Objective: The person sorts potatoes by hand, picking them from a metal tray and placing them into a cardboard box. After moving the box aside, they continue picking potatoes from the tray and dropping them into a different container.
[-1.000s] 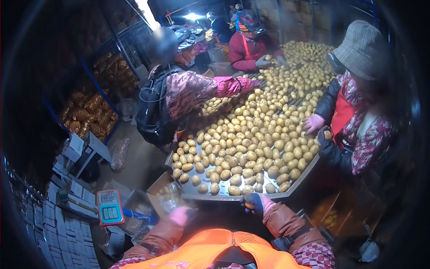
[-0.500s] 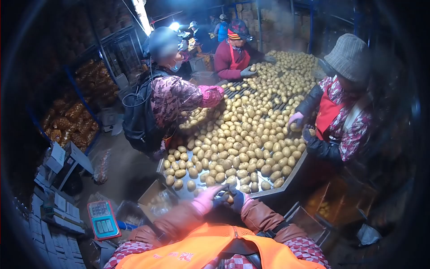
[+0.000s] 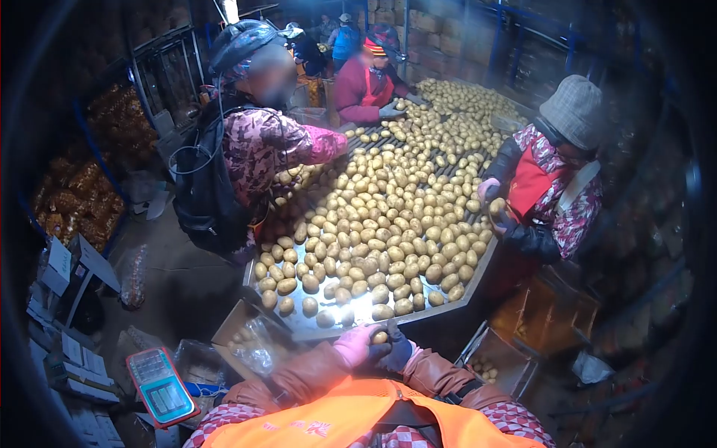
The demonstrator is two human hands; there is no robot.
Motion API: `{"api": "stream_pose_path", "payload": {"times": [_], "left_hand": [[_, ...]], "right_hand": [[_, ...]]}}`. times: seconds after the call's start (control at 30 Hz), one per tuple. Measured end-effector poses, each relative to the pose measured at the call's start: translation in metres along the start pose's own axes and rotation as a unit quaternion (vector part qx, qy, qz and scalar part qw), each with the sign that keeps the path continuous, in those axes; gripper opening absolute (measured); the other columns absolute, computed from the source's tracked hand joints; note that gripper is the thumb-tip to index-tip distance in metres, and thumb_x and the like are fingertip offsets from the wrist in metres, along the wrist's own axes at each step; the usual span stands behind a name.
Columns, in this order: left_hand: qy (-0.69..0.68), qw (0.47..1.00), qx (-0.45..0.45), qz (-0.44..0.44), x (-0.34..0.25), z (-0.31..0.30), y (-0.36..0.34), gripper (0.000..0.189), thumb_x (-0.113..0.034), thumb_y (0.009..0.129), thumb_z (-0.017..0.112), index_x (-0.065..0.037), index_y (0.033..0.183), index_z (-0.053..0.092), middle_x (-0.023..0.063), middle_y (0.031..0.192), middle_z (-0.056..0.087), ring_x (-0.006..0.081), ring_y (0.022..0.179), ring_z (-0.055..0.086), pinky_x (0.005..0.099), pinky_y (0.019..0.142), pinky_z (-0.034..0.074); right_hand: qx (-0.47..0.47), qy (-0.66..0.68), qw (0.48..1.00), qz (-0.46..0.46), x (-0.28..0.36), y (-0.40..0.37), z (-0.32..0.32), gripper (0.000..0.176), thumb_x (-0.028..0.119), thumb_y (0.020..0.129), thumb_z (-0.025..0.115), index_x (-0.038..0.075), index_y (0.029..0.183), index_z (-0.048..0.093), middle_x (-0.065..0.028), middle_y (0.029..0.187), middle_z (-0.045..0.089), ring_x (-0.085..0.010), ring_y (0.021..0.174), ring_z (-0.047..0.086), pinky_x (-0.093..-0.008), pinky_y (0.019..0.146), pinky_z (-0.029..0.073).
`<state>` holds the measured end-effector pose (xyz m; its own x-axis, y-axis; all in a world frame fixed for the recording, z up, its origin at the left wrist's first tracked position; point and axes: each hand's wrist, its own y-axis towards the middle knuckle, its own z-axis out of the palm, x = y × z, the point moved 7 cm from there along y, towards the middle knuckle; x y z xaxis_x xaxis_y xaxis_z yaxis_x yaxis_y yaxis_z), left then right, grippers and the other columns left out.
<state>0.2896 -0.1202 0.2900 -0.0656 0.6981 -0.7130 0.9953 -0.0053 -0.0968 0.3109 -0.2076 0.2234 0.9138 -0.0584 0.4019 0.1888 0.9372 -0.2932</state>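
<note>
Just past the near edge of the sorting table (image 3: pixel 314 328), my two gloved hands are together around a small potato (image 3: pixel 380 337). My left hand (image 3: pixel 356 345), in a pink and dark glove, closes on it from the left. From the right my right hand (image 3: pixel 396 351), in a dark glove, wraps it, and the fingers partly hide one another. A wide spread of loose potatoes (image 3: pixel 381 231) covers much of the metal table in front of me.
A co-worker with a backpack (image 3: pixel 205 190) reaches in from the left. Another, in a grey hat (image 3: pixel 573 112), handles potatoes at right; a third stands at the far side. Beside me are an open carton (image 3: pixel 231 336), a scale (image 3: pixel 160 388) and a crate (image 3: pixel 485 366) with potatoes.
My view has shifted, so the table appears further left. My hands stay together around the potato and now sit slightly lower. The right-hand co-worker's hands have come closer together around a potato.
</note>
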Motion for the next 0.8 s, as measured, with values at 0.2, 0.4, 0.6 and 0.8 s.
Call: {"api": "stream_pose_path", "payload": {"times": [0.2,0.4,0.6,0.8], "left_hand": [[-0.111,0.982,-0.018,-0.148,0.028,-0.006,-0.008,0.054,-0.044,0.089,0.072,-0.012,0.130,0.060,0.0148,0.110,0.070,0.0270,0.098,0.067,0.0361,0.088,0.052],[-0.267,0.951,-0.067,-0.139,0.048,-0.008,-0.011,0.044,-0.042,0.101,0.056,-0.009,0.131,0.059,0.0136,0.110,0.070,0.0226,0.099,0.066,0.0347,0.089,0.051],[0.115,0.986,-0.051,0.113,0.015,0.009,0.002,0.047,-0.042,0.102,0.053,-0.010,0.136,0.056,0.0203,0.113,0.068,0.0341,0.106,0.065,0.0395,0.091,0.051],[-0.159,0.984,-0.057,0.057,0.034,0.010,0.001,0.045,-0.007,0.096,0.063,-0.006,0.140,0.055,0.0133,0.120,0.069,0.0169,0.110,0.062,0.0334,0.098,0.051]], "right_hand": [[-0.083,-0.044,0.994,0.057,-0.008,-0.012,-0.006,0.096,0.082,0.086,0.044,0.013,0.152,0.036,-0.0152,0.138,0.049,-0.0344,0.128,0.049,-0.0557,0.109,0.041],[-0.157,-0.046,0.985,0.047,-0.015,-0.025,-0.010,0.097,0.082,0.082,0.052,0.018,0.153,0.035,-0.0141,0.139,0.048,-0.0347,0.128,0.049,-0.0588,0.108,0.041],[-0.073,-0.108,0.991,-0.023,-0.015,-0.019,-0.015,0.063,0.053,0.096,0.046,0.016,0.146,0.042,-0.0106,0.127,0.058,-0.0243,0.118,0.056,-0.0457,0.099,0.049],[-0.090,-0.480,0.839,-0.239,0.025,-0.029,-0.007,0.039,0.002,0.097,0.052,0.012,0.134,0.055,-0.0019,0.111,0.064,-0.0119,0.093,0.062,-0.0248,0.074,0.053]]}}
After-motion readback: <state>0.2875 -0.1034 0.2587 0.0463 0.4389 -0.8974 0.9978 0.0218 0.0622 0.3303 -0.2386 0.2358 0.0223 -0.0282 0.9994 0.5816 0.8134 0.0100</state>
